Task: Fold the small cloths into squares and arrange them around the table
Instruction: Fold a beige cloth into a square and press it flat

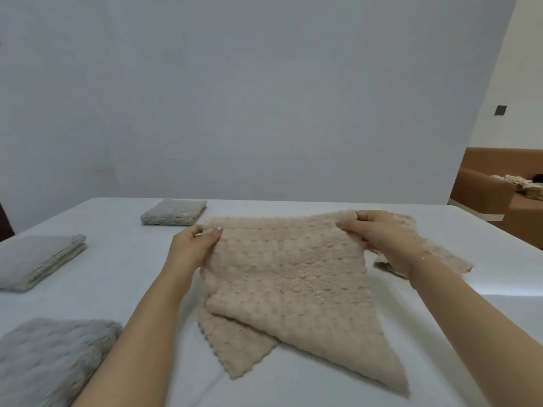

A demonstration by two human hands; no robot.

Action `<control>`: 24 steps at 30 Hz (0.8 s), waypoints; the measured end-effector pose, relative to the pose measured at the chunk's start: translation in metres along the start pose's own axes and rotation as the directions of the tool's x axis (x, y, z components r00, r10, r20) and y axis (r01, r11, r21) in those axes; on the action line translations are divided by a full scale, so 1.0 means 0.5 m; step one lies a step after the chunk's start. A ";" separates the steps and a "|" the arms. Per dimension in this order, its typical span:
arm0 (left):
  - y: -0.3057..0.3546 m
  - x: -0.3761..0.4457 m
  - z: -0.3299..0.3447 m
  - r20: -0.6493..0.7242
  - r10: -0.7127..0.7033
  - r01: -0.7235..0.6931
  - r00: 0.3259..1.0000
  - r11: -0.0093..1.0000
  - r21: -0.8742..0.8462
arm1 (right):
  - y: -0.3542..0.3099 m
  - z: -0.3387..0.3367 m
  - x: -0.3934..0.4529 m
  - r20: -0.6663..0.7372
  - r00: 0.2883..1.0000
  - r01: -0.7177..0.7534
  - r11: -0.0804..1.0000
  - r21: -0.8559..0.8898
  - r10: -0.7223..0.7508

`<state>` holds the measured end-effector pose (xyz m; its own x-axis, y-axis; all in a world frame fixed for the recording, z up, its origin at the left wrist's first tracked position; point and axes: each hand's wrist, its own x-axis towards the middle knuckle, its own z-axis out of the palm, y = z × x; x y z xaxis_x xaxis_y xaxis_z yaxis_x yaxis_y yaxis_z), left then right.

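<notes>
A beige fluffy cloth point(288, 277) is doubled over in the middle of the white table point(123, 259). My left hand point(192, 245) pinches its far left corner, and my right hand point(382, 239) pinches its far right corner, holding the far edge a little above the table. The cloth's near corners lie skewed on the table towards me. More beige cloth point(435, 254) lies under and beyond my right wrist. Three folded grey cloths sit on the left: one at the back point(174, 212), one at mid-left point(38, 259), one near the front corner point(50, 359).
A plain white wall stands right behind the table. At the far right a brown sofa point(499, 195) carries a pile of light cloths point(526, 185). The table's right edge runs past my right arm.
</notes>
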<state>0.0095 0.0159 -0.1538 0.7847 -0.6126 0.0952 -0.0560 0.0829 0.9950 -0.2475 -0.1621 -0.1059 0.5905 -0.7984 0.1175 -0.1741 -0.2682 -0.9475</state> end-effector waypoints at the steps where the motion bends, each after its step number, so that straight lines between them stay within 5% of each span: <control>1: -0.019 0.007 -0.002 -0.010 0.002 -0.002 1.000 1.000 0.032 | 0.015 0.007 0.016 -0.038 0.999 0.002 0.994 -0.105 -0.006; 7: -0.080 0.032 -0.005 -0.063 0.128 -0.097 0.990 0.928 0.360 | 0.100 0.051 0.097 -0.128 0.985 0.039 0.873 -0.487 -0.116; 13: -0.100 0.048 0.005 -0.043 0.204 -0.136 0.978 0.778 0.613 | 0.151 0.067 0.114 -0.105 0.961 0.139 0.773 -0.620 -0.257; 17: -0.109 0.058 -0.001 -0.025 0.209 -0.140 0.978 0.739 0.659 | 0.170 0.070 0.113 -0.050 0.966 0.156 0.724 -0.672 -0.255; 21: -0.098 0.054 -0.005 -0.057 0.194 -0.130 0.979 0.820 0.558 | 0.161 0.068 0.094 -0.009 0.944 0.220 0.649 -0.728 -0.330; 24: -0.080 0.021 -0.014 -0.057 0.320 -0.228 0.946 0.778 0.586 | 0.135 0.069 0.058 0.016 0.923 0.299 0.689 -0.660 -0.385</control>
<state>0.0242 0.0118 -0.1927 0.7592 -0.5084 0.4064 -0.5839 -0.2563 0.7703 -0.2151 -0.1846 -0.1770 0.6249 -0.6248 0.4681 -0.4632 -0.7794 -0.4218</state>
